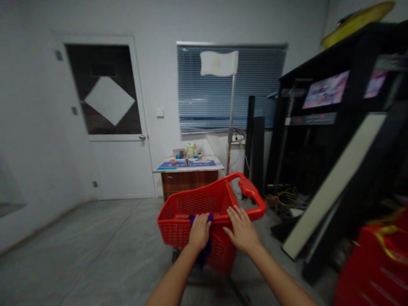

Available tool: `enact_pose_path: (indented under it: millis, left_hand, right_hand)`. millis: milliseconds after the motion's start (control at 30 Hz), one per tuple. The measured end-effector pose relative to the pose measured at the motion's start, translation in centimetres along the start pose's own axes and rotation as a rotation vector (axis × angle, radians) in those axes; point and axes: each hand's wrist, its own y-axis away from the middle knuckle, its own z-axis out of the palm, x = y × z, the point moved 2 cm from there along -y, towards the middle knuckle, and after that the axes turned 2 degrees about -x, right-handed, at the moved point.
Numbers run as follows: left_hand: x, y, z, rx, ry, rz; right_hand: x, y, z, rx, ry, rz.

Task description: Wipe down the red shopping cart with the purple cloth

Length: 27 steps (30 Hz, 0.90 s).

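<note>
A red plastic shopping cart [194,206] stands on the floor right in front of me, its handle [253,193] curving up on the right. My left hand [199,231] is closed on a dark purple cloth [204,250] pressed against the cart's near rim. Beside it, my right hand [242,229] rests on the same rim with fingers stretched out flat, holding nothing. The basket's inside looks mostly bare from here.
A small wooden table [188,172] with small items on top stands behind the cart under a window with blinds. A white door [110,123] is at the left. A black shelf unit [338,140] with screens, a leaning white board [331,187] and red boxes [376,263] crowd the right.
</note>
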Motion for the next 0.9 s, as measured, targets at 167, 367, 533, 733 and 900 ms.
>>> enact_pose_path:
  millis: [167, 367, 533, 733, 900]
  left_hand:
    - [3.0, -1.4, 0.4, -0.025, 0.029, 0.023]
    - [3.9, -1.6, 0.1, -0.008, 0.038, 0.057]
    - [3.5, -1.5, 0.1, 0.005, 0.009, -0.026]
    - [4.6, -2.1, 0.7, 0.029, 0.055, 0.087]
    - [3.2, -1.5, 1.0, 0.047, -0.038, 0.032]
  right_hand:
    - [0.0, -0.2, 0.1, -0.004, -0.016, 0.005]
    - [0.3, 0.0, -0.3, -0.006, -0.030, -0.012]
    - [0.3, -0.1, -0.1, -0.006, -0.040, -0.017]
    - [0.4, -0.1, -0.3, -0.004, -0.039, -0.032]
    - [-0.2, 0.0, -0.8, -0.027, -0.016, -0.005]
